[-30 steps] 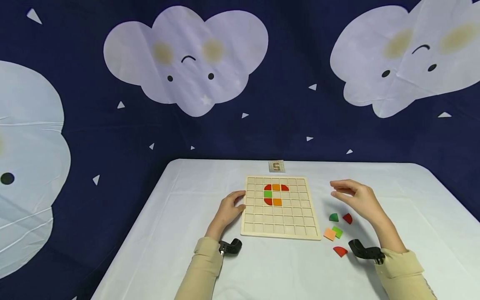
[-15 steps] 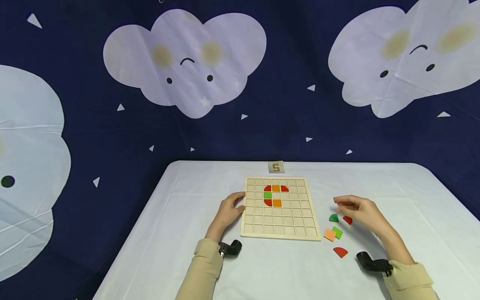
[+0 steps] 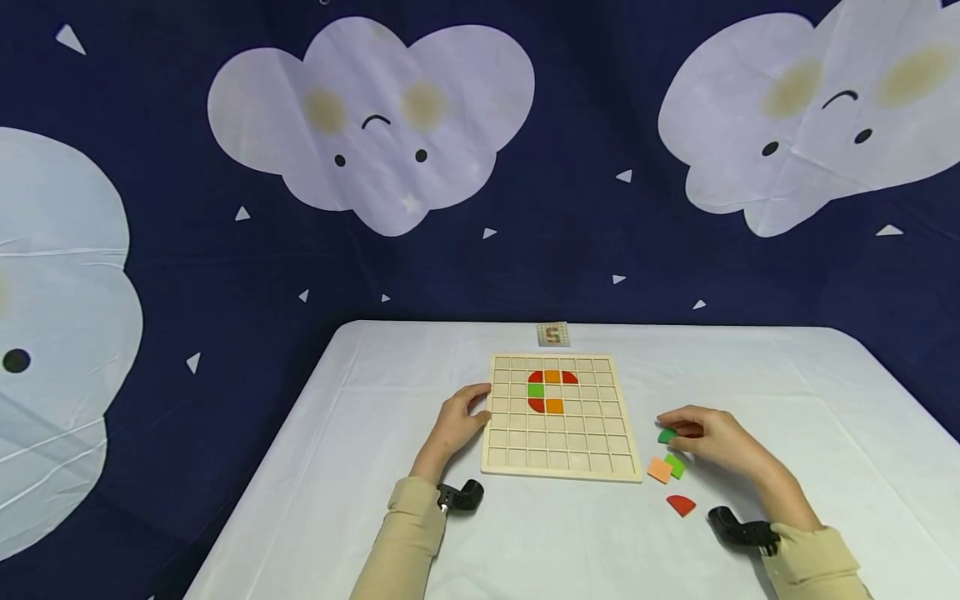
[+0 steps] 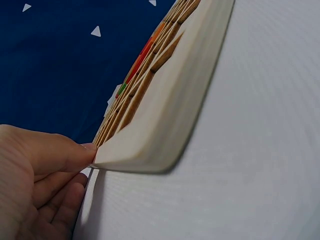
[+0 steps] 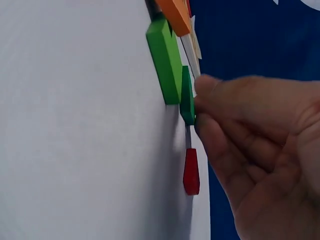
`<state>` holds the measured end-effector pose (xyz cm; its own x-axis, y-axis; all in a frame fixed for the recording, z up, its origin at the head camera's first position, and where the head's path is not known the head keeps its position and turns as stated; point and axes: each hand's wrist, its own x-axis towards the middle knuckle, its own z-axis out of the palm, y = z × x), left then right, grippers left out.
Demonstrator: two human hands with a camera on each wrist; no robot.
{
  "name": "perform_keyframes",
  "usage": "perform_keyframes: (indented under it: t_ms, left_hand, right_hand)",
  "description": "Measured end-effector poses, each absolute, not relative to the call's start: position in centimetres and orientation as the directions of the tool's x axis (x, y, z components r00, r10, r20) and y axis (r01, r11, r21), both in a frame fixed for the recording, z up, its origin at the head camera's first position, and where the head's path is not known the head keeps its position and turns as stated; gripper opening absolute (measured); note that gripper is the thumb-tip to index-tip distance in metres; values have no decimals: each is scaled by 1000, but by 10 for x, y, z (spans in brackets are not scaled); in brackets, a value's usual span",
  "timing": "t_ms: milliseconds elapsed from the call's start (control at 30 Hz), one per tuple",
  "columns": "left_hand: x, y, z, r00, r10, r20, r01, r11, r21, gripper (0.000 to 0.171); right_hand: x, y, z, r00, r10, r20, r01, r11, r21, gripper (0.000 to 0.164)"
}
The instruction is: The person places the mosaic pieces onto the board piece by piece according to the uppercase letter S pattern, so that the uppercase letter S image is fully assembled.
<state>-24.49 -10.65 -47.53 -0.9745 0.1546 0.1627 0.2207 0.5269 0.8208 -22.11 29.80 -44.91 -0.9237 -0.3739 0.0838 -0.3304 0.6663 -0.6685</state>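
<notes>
My left hand [image 3: 455, 423] touches the left edge of a square wooden grid board [image 3: 570, 461], index finger and thumb apart along the rim. In the left wrist view the thumb [image 4: 75, 154] lies at the board's corner. Red, orange and green pieces form a C-like shape in the upper cells, among them a green square [image 3: 536, 390]. To the right of the board, my right hand [image 3: 716, 435] is low over the table, thumb and fingertips around a dark green quarter-circle piece [image 3: 666, 436]. A red quarter-circle piece [image 5: 191, 172] shows below the fingers, hidden by the hand in the head view.
Nearer me lie an orange square [image 3: 659, 470], a light green square [image 3: 676, 467] touching it, and another red quarter-circle [image 3: 681, 505]. A small pattern card [image 3: 553, 334] lies behind the board on the white-covered table [image 3: 375, 367]. A dark cloud-print cloth [image 3: 450, 275] hangs behind.
My right hand has come down and toward the dark green piece, now covering the red piece beside it in the head view. My left hand and the board stay in place.
</notes>
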Motion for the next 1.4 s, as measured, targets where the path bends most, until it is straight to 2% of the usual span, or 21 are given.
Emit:
perform_keyframes:
  t_ms: [167,500,867,1400]
  left_hand:
    - [-245,-107,-474,-975,151,160,217,527,822,44]
    - [-244,-106,-473,-975,151,162,218,527,822,44]
    - [-242,-106,-472,-973,161,168,229,527,818,44]
    - [-243,-104,-473,-986,120,119,165,542,824,44]
  right_hand:
    - [-221,292,-450,-920,-367,135,-367,691,-623,27]
    - [-223,288,-459,-926,-273,260,-373,770,-518,22]
    - [-220,299,-458,-905,-380,190,-420,726,-545,34]
    - [-222,294,-467,-898,-330,292,-436,758,-485,30]
